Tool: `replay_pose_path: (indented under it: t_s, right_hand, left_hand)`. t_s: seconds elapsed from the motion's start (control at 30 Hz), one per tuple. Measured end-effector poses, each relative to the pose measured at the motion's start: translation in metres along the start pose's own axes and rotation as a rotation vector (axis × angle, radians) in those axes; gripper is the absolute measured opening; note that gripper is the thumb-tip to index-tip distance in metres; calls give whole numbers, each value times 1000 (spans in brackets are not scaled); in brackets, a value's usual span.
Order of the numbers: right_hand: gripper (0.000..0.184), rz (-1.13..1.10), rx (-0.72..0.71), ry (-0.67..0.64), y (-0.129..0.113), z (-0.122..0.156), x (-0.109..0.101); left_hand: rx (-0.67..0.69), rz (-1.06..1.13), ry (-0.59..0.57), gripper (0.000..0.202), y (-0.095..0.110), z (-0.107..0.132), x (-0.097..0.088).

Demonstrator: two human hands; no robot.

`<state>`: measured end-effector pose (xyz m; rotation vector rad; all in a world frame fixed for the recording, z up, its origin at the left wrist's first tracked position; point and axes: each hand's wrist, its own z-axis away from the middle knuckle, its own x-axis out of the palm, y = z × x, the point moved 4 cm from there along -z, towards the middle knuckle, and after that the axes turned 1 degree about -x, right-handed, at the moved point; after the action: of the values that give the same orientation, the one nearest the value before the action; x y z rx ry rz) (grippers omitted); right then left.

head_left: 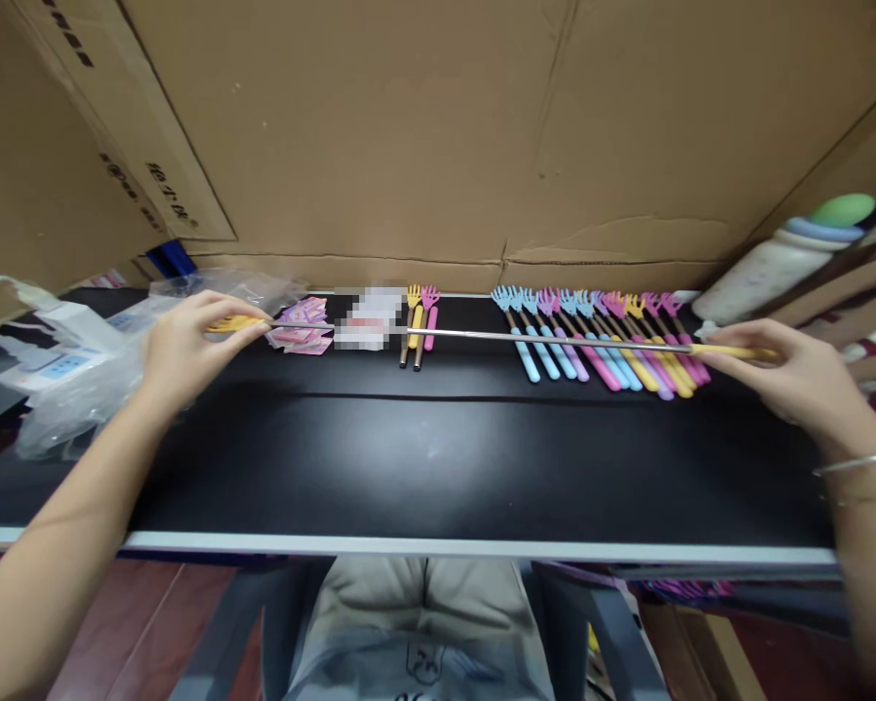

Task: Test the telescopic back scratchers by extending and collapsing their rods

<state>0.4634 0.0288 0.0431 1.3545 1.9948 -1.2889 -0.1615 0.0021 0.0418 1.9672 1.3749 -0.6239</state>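
A yellow telescopic back scratcher (482,336), its metal rod drawn out long, spans the space between my hands above the black table. My left hand (190,346) is closed on its yellow claw end. My right hand (788,375) pinches the yellow handle at the other end. Behind the rod, a row of back scratchers (555,355) in blue, purple, pink and yellow lies at the right. Nearer the middle lie a yellow back scratcher (415,316) and a pink one (430,331), with bare rod ends beside their handles.
Small pink printed cards (303,326) are piled left of centre, beside a blurred white packet (380,321). Clear plastic bags (73,414) and a white plug with a cable (77,326) are at the left. A bottle (774,263) stands tilted at the right. Cardboard (380,127) walls the back.
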Motion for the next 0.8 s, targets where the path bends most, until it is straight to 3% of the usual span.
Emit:
replay_pose_path:
  t_s: [0.1,0.23,0.33,0.43,0.57,0.7,0.8]
  right_hand:
    - [48,-132,104,-83,-5,3,-3]
    - [45,-310,136,-38,-11,9,-14]
    - [47,-523,169,36,-9,10,-22]
    - [43,-707,192,136,-4,5,-24]
    - [24,-767,327,114,8,-2,-12]
    - [14,-813,318,35,15,-6,7]
    - [12,-868,347,-5,14,-6,20]
  left_hand:
    - [-11,32,-2,42,-5,-2,-2]
    - [-70,172,-37,37,-9,-4,-7]
    - [-262,282,-101,41,-15,-4,-8]
    - [-452,554,-135,47,-23,-1,-2]
    - [-634,940,-66,41,-33,1,9]
    - [-808,1061,2,24,-36,4,17]
    - [-937,1126,77,27,-37,7,20]
